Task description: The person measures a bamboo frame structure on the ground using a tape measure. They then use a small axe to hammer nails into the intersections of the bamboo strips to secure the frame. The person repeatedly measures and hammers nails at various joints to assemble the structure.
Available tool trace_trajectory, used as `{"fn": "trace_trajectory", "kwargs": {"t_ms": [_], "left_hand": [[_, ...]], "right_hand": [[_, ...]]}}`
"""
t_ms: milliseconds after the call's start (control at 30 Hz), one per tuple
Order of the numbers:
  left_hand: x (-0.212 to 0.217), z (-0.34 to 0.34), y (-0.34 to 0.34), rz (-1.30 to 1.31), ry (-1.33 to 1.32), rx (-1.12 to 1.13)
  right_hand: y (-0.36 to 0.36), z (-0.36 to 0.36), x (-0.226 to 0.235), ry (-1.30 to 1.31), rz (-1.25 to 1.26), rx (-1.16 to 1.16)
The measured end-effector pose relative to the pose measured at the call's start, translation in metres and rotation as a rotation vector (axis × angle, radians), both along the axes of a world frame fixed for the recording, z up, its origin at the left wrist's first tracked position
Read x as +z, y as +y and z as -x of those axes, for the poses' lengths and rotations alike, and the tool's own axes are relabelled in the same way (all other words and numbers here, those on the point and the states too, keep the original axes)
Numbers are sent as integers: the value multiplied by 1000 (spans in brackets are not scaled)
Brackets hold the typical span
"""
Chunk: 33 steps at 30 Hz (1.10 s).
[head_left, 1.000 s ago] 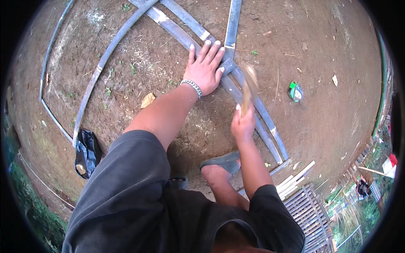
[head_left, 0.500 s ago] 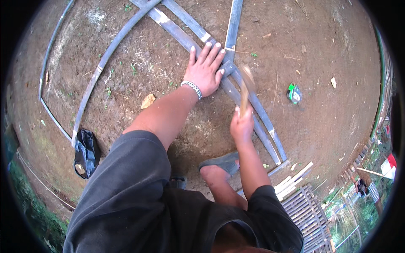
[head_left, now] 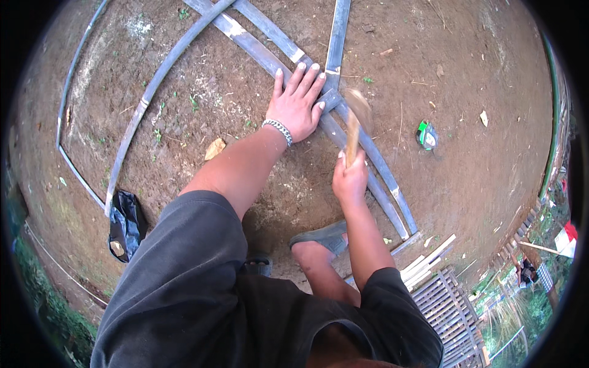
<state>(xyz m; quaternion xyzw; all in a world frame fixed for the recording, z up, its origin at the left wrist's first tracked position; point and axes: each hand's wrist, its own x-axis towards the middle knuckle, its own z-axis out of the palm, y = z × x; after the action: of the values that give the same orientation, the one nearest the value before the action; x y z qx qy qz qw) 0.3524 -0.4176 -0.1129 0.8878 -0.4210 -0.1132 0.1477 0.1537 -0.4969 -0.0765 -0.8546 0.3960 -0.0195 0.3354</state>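
My left hand (head_left: 299,103) lies flat, fingers spread, on long grey bamboo strips (head_left: 257,46) that cross each other on bare earth. A metal bracelet (head_left: 278,130) circles that wrist. My right hand (head_left: 350,178) is closed around the wooden handle of a hammer (head_left: 354,119), whose blurred head is just right of the left hand, over the crossing of the strips. My foot in a grey sandal (head_left: 324,236) rests below the right hand.
A curved strip (head_left: 144,101) arcs along the left. A black bag (head_left: 126,224) lies at lower left, a dry leaf (head_left: 215,148) nearby, a green and white packet (head_left: 426,135) at right. Cut slats (head_left: 429,254) and a slatted panel (head_left: 451,313) lie at lower right.
The hammer has swung a little in my right hand; its head stays blurred above the crossing. My left hand has kept its place on the strips.
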Motion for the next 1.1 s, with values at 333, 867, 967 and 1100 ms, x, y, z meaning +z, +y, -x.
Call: {"fn": "trace_trajectory", "kwargs": {"t_ms": [333, 867, 967, 1100], "left_hand": [[3, 1, 4, -33, 5, -1], [33, -48, -24, -72, 12, -138], [50, -75, -49, -293, 31, -310], [61, -93, -90, -491, 255, -219]], "right_hand": [[-7, -6, 11, 216, -71, 159], [-12, 56, 17, -58, -105, -283], [-10, 66, 25, -49, -148, -300], [-11, 57, 28, 50, -182, -324]]}}
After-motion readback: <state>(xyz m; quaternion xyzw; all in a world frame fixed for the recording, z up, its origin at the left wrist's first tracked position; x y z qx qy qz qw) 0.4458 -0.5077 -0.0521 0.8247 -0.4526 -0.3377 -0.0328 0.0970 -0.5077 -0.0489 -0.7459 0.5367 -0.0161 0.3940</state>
